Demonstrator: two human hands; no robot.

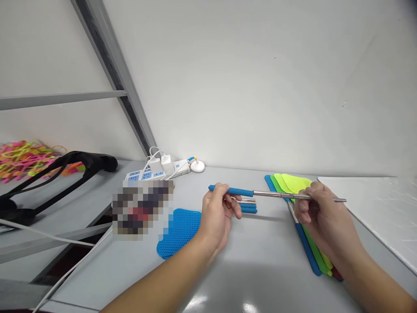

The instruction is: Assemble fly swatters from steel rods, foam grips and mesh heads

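A telescopic rod (pixel 276 194) with a blue sleeve grip is held level above the table. My left hand (pixel 217 213) pinches its blue grip, and my right hand (pixel 321 213) closes around the metal shaft near the far end. Below the left fingers lie more blue-handled metal rods (pixel 249 208), partly hidden. Left of that wrist is a blue perforated swatter head (pixel 182 230). Under and beside my right hand, several assembled fly swatters lie stacked, with yellow-green heads (pixel 295 182) at the back and blue, green, yellow and red handles (pixel 308 248) pointing toward me.
A white power strip (pixel 146 174) with plugged-in chargers and a round white device (pixel 197 166) sit by the wall. At left are a black frame-like object (pixel 81 163), a colourful pile of strips (pixel 26 156) and grey metal bars. A white sheet (pixel 374 208) covers the right side.
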